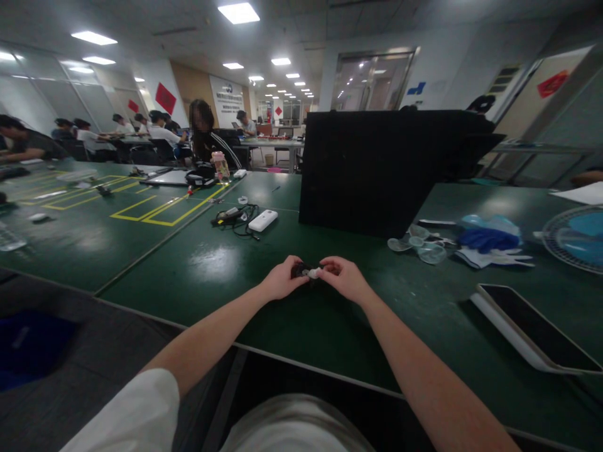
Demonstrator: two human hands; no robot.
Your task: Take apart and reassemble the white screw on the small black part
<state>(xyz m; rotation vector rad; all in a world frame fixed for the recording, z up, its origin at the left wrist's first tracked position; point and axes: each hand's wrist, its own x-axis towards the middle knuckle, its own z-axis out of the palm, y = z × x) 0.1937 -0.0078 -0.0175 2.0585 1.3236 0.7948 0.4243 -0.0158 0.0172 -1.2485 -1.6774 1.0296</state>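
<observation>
Both of my hands meet low over the green table, a forearm's length from its near edge. In my left hand, closed between thumb and fingers, is a small dark object whose kind I cannot make out. My right hand pinches a small white piece that touches the dark object's right side. Fingers cover part of both things.
A large black box stands just beyond my hands. A white power bank and black cables lie left. To the right are clear plastic cups, gloves, a blue round tray and a tablet. People sit behind.
</observation>
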